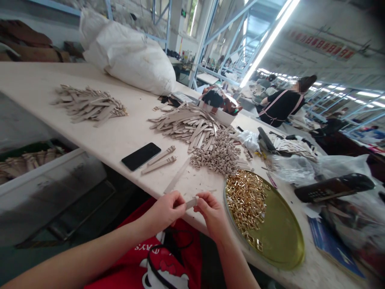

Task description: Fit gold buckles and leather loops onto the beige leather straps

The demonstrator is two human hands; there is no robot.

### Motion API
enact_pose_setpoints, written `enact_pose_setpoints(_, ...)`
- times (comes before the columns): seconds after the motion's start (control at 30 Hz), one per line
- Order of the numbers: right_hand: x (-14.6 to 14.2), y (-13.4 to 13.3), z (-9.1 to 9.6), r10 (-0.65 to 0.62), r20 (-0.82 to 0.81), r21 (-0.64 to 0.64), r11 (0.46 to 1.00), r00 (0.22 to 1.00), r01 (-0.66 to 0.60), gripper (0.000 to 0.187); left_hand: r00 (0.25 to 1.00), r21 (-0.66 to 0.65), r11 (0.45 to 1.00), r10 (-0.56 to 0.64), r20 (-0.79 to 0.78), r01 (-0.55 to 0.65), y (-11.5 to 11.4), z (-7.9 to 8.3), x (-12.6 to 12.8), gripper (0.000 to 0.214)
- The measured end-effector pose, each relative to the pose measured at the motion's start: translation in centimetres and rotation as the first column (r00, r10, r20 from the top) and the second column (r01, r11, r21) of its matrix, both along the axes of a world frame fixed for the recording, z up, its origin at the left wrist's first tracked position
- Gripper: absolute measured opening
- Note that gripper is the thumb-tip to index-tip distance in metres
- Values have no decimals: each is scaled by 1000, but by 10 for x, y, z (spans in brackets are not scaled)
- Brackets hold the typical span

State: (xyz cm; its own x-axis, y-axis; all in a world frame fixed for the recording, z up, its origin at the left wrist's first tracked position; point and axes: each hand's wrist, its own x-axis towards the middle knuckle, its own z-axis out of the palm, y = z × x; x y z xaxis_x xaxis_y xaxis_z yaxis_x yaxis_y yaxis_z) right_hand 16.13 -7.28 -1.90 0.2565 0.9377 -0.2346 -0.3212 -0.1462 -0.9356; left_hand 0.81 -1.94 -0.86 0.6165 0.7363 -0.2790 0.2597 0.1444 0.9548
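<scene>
Near the table's front edge, my left hand pinches one end of a short beige strap. At its other end the fingers of my right hand close around the strap, where a small pale loop seems to sit. Part of the strap is hidden by my fingers. Just beyond lies a heap of small beige loops, with a pile of loose straps behind it. To the right, gold metal buckles fill one side of a round gold tray.
A black phone lies left of two straps with loops on them. Farther left is another strap pile, and behind it a big white sack. A dark cylindrical object and plastic bags stand right. A person is beyond.
</scene>
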Motion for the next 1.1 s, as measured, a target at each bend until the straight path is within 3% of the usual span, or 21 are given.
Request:
enact_pose_setpoints(0.13,-4,-9,3,110,163,3,994,980,-112,25,992,47,993,-102,-70,105,0,10,-3,16)
enact_pose_setpoints(0.2,-3,-11,6,109,157,7,994,982,-111,26,984,11,985,-170,-44,171,-2,15,-5,20)
enact_pose_setpoints(0.33,-5,-11,6,91,91,-2,996,992,-91,27,935,-109,930,-354,3,352,-4,19,-8,48)
enact_pose_setpoints(0.47,-3,-8,-5,161,33,25,987,986,-162,30,965,-84,964,-245,93,253,2,9,1,58)
enact_pose_setpoints(0.57,24,-2,-7,91,337,56,992,937,-116,26,979,-95,979,-172,106,182,13,-1,11,49)
enact_pose_setpoints(0.6,40,2,-7,41,506,42,997,862,-72,25,985,-95,983,-147,91,156,18,-4,13,44)
enact_pose_setpoints(0.63,57,6,-5,-4,703,12,1000,711,-6,22,990,-97,987,-122,71,128,22,-6,16,39)
enact_pose_setpoints(0.67,75,11,-4,-8,880,-25,998,475,62,18,994,-102,989,-98,49,103,25,-9,18,34)
enact_pose_setpoints(0.7,92,16,-2,68,973,-97,987,218,124,16,996,-110,990,-80,27,82,28,-11,21,31)
enact_pose_setpoints(0.73,108,21,-1,194,981,-188,964,-11,189,17,998,-117,991,-67,8,67,31,-13,23,28)
enact_pose_setpoints(0.77,120,27,-1,304,940,-262,935,-156,239,17,998,-121,991,-56,-6,55,32,-15,26,25)
enact_pose_setpoints(0.8,129,32,-2,384,892,-317,907,-238,276,17,999,-123,991,-48,-13,46,33,-17,29,24)
enact_pose_setpoints(0.87,139,41,-3,459,841,-381,878,-286,289,16,999,-119,992,-38,-10,37,35,-20,35,23)
enact_pose_setpoints(1.1,144,53,-4,504,795,-458,864,-336,212,17,991,-24,993,-121,-64,119,46,-13,45,25)
